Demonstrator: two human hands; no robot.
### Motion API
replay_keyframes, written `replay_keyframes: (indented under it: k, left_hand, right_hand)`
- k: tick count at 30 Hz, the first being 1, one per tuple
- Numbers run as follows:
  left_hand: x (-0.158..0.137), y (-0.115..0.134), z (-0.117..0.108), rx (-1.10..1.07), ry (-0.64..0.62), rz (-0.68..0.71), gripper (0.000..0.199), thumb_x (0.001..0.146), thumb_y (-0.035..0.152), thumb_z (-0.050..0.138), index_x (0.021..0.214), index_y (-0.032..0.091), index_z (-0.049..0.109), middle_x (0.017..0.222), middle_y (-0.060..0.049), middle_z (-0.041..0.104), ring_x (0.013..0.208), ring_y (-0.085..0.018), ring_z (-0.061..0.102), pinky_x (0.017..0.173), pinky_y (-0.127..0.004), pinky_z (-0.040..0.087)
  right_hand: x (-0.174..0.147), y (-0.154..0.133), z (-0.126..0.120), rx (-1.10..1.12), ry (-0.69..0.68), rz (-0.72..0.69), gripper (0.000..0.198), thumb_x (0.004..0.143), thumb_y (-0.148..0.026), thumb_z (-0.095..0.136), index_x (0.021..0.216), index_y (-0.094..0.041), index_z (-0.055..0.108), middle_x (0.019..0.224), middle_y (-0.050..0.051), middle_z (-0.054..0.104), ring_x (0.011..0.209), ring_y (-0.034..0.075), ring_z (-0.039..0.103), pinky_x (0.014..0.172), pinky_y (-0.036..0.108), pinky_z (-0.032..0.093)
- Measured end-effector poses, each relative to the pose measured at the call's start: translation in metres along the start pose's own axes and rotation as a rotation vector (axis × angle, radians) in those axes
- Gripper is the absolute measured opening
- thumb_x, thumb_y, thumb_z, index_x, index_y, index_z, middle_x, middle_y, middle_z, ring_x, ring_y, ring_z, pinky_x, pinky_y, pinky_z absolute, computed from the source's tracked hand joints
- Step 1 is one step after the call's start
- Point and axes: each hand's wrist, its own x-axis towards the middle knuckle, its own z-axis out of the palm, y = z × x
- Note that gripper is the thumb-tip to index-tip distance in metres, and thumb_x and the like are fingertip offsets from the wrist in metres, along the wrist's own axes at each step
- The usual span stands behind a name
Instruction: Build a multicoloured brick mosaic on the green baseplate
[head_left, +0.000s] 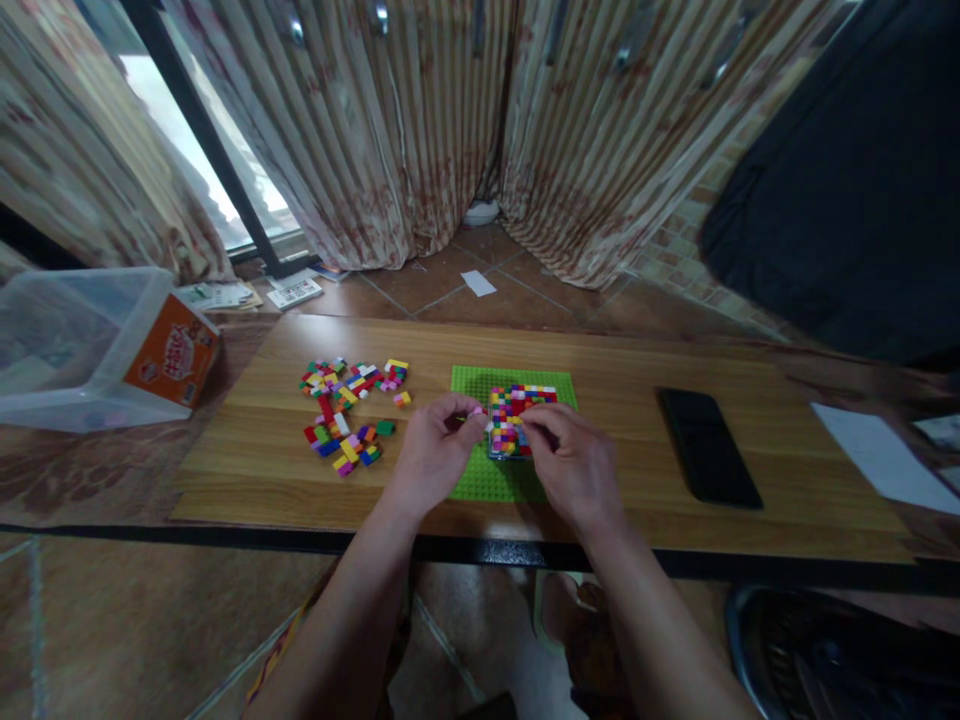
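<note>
A green studded baseplate (469, 480) lies on the wooden table. On it sits a squarish block of many small coloured toy bricks (506, 405), partly covered by my right hand. My left hand (439, 445) is at the left side of this block, thumb and forefinger pinching a small pink brick (477, 410). Over the right part of the block, my right hand (576, 455) has its thumb and forefinger closed together, touching or just above the bricks. Whatever may be between those fingertips is too small to make out.
Loose coloured bricks (349, 450) lie in a pile left of the baseplate. A black phone (709, 445) rests on the table's right side. Beyond the left end stands a clear plastic bin (90, 360) with an orange label. White paper (889, 460) lies off the right end.
</note>
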Motion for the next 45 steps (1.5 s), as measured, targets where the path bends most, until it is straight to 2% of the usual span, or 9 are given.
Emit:
replay_keyframes:
  k: [9, 13, 16, 19, 22, 24, 27, 34, 45]
  left_hand:
    - [0.001, -0.003, 0.001, 0.048, 0.01, -0.006, 0.02, 0.081, 0.035, 0.062, 0.082, 0.015, 0.068, 0.069, -0.001, 0.063, 0.062, -0.012, 0.054, 0.059, -0.024, 0.041]
    - [0.001, -0.004, 0.0, 0.05, 0.01, -0.006, 0.02, 0.081, 0.034, 0.062, 0.082, 0.015, 0.067, 0.069, 0.0, 0.063, 0.061, -0.012, 0.053, 0.058, -0.024, 0.041]
    - [0.001, -0.003, 0.0, 0.054, 0.01, -0.01, 0.019, 0.082, 0.033, 0.061, 0.081, 0.015, 0.067, 0.068, 0.0, 0.062, 0.061, -0.012, 0.053, 0.058, -0.024, 0.04]
    - [0.0, -0.002, 0.0, 0.054, 0.009, -0.011, 0.019, 0.082, 0.033, 0.061, 0.08, 0.014, 0.067, 0.067, 0.0, 0.061, 0.061, -0.012, 0.052, 0.058, -0.023, 0.039]
    - [0.0, 0.0, 0.0, 0.042, 0.006, -0.025, 0.019, 0.081, 0.033, 0.062, 0.08, 0.014, 0.067, 0.067, 0.0, 0.06, 0.06, -0.011, 0.051, 0.056, -0.023, 0.038]
    - [0.0, -0.001, 0.001, 0.037, 0.006, -0.026, 0.019, 0.081, 0.033, 0.062, 0.081, 0.014, 0.067, 0.067, 0.0, 0.06, 0.06, -0.011, 0.051, 0.056, -0.023, 0.038]
    - [0.0, -0.002, 0.001, 0.024, 0.01, -0.018, 0.018, 0.08, 0.032, 0.063, 0.082, 0.014, 0.067, 0.069, 0.0, 0.062, 0.062, -0.012, 0.053, 0.058, -0.023, 0.04]
    - [0.001, -0.005, 0.0, 0.02, -0.005, 0.01, 0.016, 0.081, 0.03, 0.061, 0.079, 0.016, 0.066, 0.068, 0.0, 0.061, 0.064, -0.013, 0.054, 0.059, -0.023, 0.042]
    - [0.0, -0.003, 0.002, -0.04, -0.006, -0.019, 0.009, 0.079, 0.022, 0.06, 0.082, 0.016, 0.067, 0.07, 0.0, 0.064, 0.065, -0.013, 0.058, 0.062, -0.023, 0.044]
  right_hand:
    - [0.0, -0.001, 0.001, -0.025, 0.0, 0.025, 0.018, 0.09, -0.023, 0.053, 0.08, -0.023, 0.069, 0.089, 0.005, 0.072, 0.085, 0.02, 0.067, 0.079, 0.034, 0.052]
    - [-0.002, 0.0, -0.003, -0.032, 0.119, 0.059, 0.02, 0.092, -0.026, 0.05, 0.085, -0.023, 0.069, 0.091, 0.006, 0.071, 0.086, 0.02, 0.066, 0.08, 0.036, 0.052]
    - [-0.001, 0.004, -0.004, -0.075, 0.229, 0.12, 0.02, 0.092, -0.032, 0.052, 0.096, -0.023, 0.069, 0.1, 0.009, 0.069, 0.098, 0.024, 0.063, 0.092, 0.042, 0.049]
    - [0.0, 0.01, 0.0, -0.076, 0.26, 0.239, 0.036, 0.089, -0.041, 0.057, 0.116, -0.018, 0.064, 0.117, 0.014, 0.063, 0.114, 0.028, 0.056, 0.102, 0.048, 0.043]
    - [0.0, 0.016, 0.007, -0.014, 0.198, 0.366, 0.057, 0.087, -0.05, 0.057, 0.13, -0.013, 0.054, 0.13, 0.02, 0.058, 0.121, 0.031, 0.053, 0.105, 0.052, 0.039]
    - [-0.001, 0.019, 0.012, 0.003, 0.169, 0.396, 0.063, 0.087, -0.054, 0.057, 0.134, -0.012, 0.05, 0.135, 0.022, 0.055, 0.125, 0.033, 0.051, 0.106, 0.054, 0.037]
    - [-0.002, 0.021, 0.017, -0.008, 0.159, 0.37, 0.066, 0.086, -0.055, 0.058, 0.136, -0.013, 0.048, 0.137, 0.022, 0.053, 0.129, 0.034, 0.048, 0.107, 0.055, 0.035]
    - [-0.001, 0.023, 0.025, -0.009, 0.139, 0.351, 0.068, 0.083, -0.054, 0.061, 0.137, -0.014, 0.048, 0.135, 0.021, 0.056, 0.124, 0.033, 0.053, 0.106, 0.053, 0.038]
    - [0.003, 0.025, 0.025, 0.14, 0.143, 0.466, 0.068, 0.072, -0.051, 0.072, 0.128, -0.016, 0.057, 0.119, 0.017, 0.067, 0.105, 0.029, 0.064, 0.096, 0.049, 0.047]
